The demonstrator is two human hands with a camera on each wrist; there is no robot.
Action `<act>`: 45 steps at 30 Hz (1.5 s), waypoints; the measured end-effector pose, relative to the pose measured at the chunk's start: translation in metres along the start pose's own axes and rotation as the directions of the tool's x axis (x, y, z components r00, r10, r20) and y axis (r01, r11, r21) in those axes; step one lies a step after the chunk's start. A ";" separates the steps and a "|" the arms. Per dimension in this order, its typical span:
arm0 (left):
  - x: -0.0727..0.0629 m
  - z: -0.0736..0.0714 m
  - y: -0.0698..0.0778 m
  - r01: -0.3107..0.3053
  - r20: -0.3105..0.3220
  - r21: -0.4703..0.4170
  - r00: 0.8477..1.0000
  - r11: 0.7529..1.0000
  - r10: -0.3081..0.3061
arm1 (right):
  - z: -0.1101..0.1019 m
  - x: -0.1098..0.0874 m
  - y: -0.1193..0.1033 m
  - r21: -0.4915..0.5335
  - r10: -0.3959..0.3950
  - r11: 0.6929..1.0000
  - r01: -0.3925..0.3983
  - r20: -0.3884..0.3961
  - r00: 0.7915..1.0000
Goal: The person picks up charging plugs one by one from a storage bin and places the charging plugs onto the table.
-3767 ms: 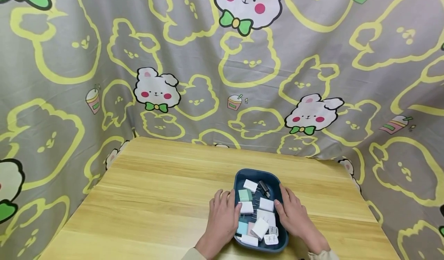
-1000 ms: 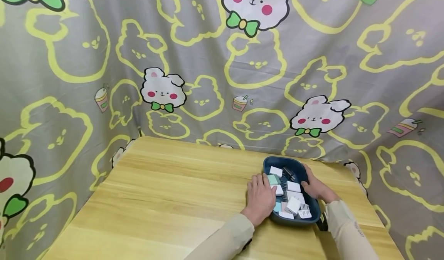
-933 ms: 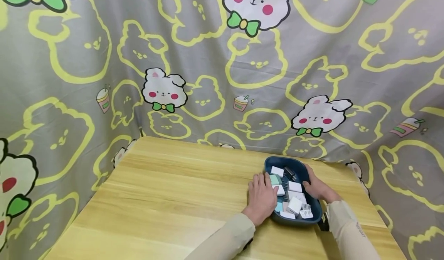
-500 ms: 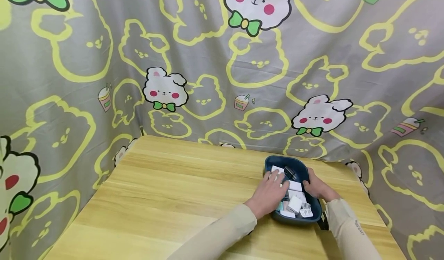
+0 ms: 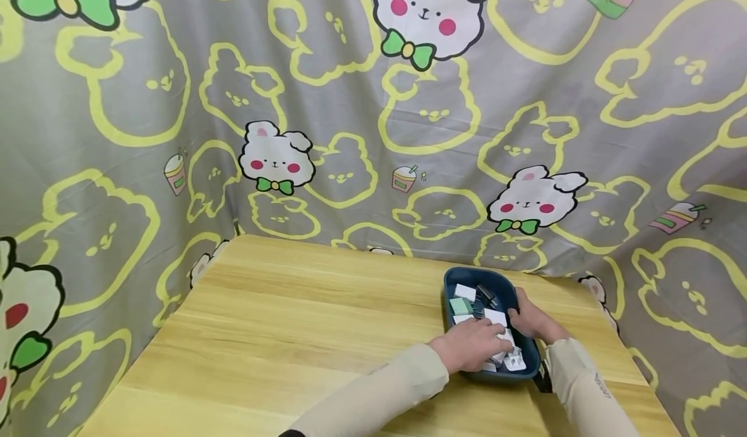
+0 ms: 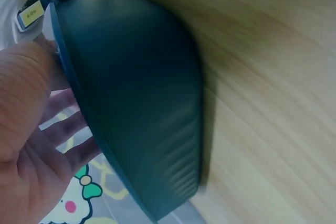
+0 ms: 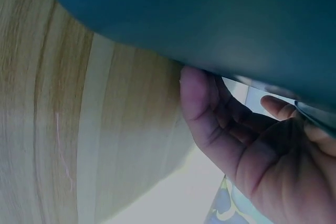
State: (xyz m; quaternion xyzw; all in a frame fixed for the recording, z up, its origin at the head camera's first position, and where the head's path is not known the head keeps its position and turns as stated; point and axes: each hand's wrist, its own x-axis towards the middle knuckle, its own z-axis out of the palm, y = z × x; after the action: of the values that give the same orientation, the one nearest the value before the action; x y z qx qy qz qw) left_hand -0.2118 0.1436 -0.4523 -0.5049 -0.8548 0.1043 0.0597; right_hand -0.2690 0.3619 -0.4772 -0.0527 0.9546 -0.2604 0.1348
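Observation:
A dark blue plastic bin holds several plug-in chargers, among them a mint-green charger, a white charger and a black plug. My left hand reaches over the near-left rim, its extended fingers on the white chargers in the middle. In the left wrist view the rim hides the fingertips of the left hand. With my right hand I grip the bin's right rim, thumb inside. The right wrist view has the right hand's curled fingers under the bin's outer wall.
The bin stands toward the right back of a wooden table. Behind and at both sides hangs a grey cartoon-print curtain. A black strap is at the right wrist.
The bin has moved right and back from its place 3.8 seconds ago, then stayed put. My left hand has left the outer left side and moved in over the chargers; the right hand keeps its grip.

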 end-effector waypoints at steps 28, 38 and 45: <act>0.011 0.004 -0.002 0.061 0.042 -0.077 0.997 0.995 -0.058 | -0.002 0.002 -0.003 0.000 0.059 0.998 -0.059 0.021 0.998; 0.011 0.011 -0.005 0.074 -0.068 0.006 0.995 0.997 -0.073 | 0.002 -0.002 -0.002 -0.014 0.019 1.000 -0.019 -0.023 1.000; 0.008 0.005 -0.011 0.095 -0.122 -0.019 0.988 0.995 -0.096 | 0.002 -0.003 -0.001 0.003 -0.020 1.000 0.020 -0.044 0.999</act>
State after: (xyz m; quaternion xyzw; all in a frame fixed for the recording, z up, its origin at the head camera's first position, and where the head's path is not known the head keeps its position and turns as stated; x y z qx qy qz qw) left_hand -0.2258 0.1453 -0.4547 -0.4692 -0.8734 0.0644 0.1135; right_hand -0.2660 0.3610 -0.4777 -0.0562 0.9564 -0.2644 0.1111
